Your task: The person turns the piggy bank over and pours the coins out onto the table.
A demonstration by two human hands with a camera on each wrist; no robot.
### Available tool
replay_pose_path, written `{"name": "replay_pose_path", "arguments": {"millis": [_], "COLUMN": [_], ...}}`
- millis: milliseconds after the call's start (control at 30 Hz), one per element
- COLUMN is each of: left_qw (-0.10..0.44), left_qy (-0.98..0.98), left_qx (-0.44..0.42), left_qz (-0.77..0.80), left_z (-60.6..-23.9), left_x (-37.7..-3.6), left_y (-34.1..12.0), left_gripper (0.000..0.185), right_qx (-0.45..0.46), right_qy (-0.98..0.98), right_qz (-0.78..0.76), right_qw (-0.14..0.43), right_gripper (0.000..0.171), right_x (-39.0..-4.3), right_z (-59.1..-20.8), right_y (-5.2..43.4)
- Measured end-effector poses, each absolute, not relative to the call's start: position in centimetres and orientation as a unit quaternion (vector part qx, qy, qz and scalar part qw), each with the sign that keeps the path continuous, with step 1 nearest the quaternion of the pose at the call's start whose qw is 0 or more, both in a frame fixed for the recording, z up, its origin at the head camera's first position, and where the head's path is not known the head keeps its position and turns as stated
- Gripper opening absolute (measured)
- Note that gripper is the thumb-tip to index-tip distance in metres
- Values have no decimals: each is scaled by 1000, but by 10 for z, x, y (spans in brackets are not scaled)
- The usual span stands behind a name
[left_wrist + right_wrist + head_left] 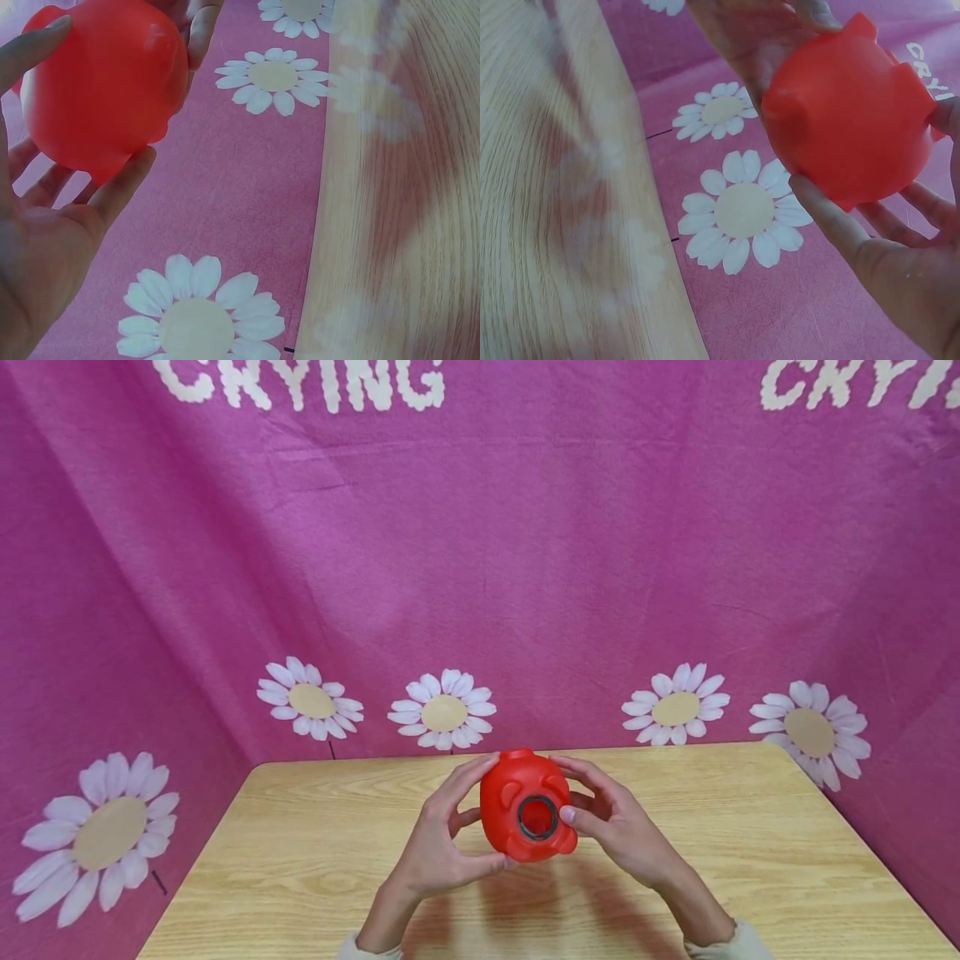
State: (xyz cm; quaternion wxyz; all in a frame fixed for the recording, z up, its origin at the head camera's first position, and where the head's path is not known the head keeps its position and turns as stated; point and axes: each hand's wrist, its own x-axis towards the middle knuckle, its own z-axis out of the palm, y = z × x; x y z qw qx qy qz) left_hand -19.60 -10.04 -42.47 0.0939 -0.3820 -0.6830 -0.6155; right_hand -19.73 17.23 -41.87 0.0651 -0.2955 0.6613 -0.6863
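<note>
Beige cuffs (727,943) noted at both wrists. Left hand (435,856) grips the left side of a red hollow piece (528,785), thumb low, fingers high. Right hand (633,835) grips the right side, thumb beside a dark ring (521,818) around the round opening. Piece is held above the wooden worktop (300,860), roughly midway between its left and right edges. Beyond the far edge: pink cloth (480,568) printed with white daisies (442,713), white lettering (330,385) higher up.
</note>
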Motion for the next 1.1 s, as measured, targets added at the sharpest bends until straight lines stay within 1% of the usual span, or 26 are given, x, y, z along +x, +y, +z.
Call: {"name": "replay_pose_path", "arguments": {"millis": [100, 300, 400, 467, 567, 667, 833, 1100], "left_qw": [103, 108, 98, 87, 61, 32, -7, -36], "left_qy": [-691, -706, -699, -691, -684, -690, -685, -685], "left_qx": [-366, -305, -302, -302, -285, -263, -245, -225], "left_qz": [-615, -630, -641, -651, -669, -674, -686, -692], "left_z": [-424, -422, -423, -422, -421, -421, -421, -420], "left_x": [-195, -192, -193, -194, -195, -196, -195, -193], "left_y": [-100, -101, -102, -103, -103, -101, -99, -99], "left_gripper": [97, 94, 88, 81, 70, 64, 59, 58], "right_qx": [-287, -247, -226, -212, -189, -177, -173, -182], "right_qy": [669, 688, 695, 697, 699, 705, 716, 715], "right_qz": [-685, -681, -679, -680, -684, -683, -674, -672], "right_qw": [37, -31, -67, -81, -83, -72, -58, -62], "right_gripper": [57, 58, 58, 59, 60, 62, 62, 61], "right_x": [-197, -193, -190, -187, -185, -183, -182, -182], "right_z": [-419, -416, -413, -412, -410, -409, -410, -412], "right_y": [171, 165, 161, 159, 157, 154, 150, 150]}}
